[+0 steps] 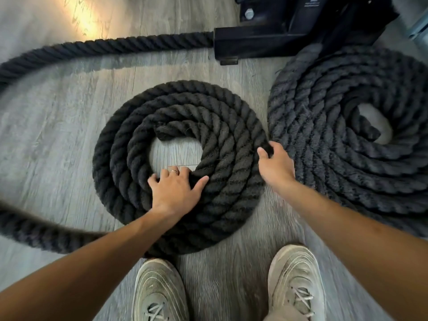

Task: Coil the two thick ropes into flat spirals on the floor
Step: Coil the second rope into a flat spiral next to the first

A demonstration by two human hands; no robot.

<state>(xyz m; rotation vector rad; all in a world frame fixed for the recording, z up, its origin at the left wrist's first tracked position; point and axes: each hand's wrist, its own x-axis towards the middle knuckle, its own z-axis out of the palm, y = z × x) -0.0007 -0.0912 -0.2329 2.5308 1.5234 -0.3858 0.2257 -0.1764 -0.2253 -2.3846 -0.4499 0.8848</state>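
Ropes: the right coil (342,144) at 3 o'clock looks finished, while the centre coil (178,165) is a few turns in, with its loose tail (46,230) running off at 8 o'clock. Our left hand (176,191) lies flat with fingers spread on the near turns, and our right hand (274,165) has fingers curled round the outer turn at its 3 o'clock edge. We'd pin flat, feed the tail in tight; the black rack foot (266,40) at 12 and both shoes (159,290) at 6 crowd the coil.
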